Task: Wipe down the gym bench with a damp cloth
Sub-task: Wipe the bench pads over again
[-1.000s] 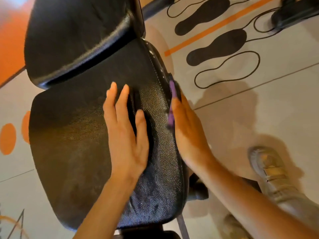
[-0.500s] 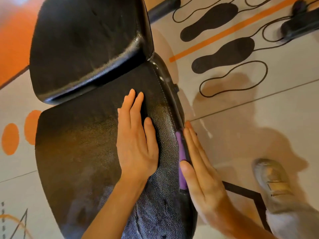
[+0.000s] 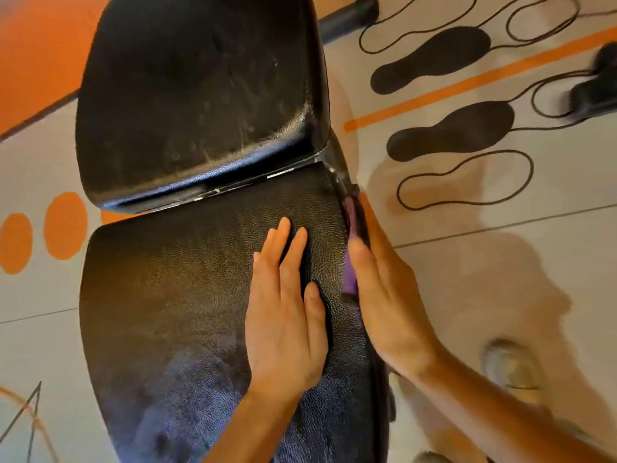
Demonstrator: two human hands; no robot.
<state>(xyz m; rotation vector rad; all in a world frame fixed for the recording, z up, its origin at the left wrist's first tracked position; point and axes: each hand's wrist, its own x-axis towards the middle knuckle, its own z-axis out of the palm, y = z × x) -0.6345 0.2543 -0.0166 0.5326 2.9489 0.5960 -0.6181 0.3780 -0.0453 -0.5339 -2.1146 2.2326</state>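
Observation:
The black padded gym bench fills the middle of the head view: its seat pad (image 3: 173, 295) lies near me and the back pad (image 3: 200, 95) beyond it. My left hand (image 3: 287, 315) rests flat on the seat's right part, fingers together, holding nothing. My right hand (image 3: 384, 295) presses flat against the seat's right side edge, with a purple cloth (image 3: 350, 272) trapped between palm and pad. Only a thin strip of the cloth shows; the rest is hidden behind the hand.
The pale floor carries orange dots (image 3: 65, 225), an orange stripe (image 3: 467, 85) and black footprint markings (image 3: 450, 132). My shoe (image 3: 510, 365) stands on the floor right of the bench. A dark object (image 3: 597, 91) lies at the far right edge.
My right hand with the cloth slid back along the seat's side edge, then forward again toward the gap between the pads. The left hand stayed flat on the seat.

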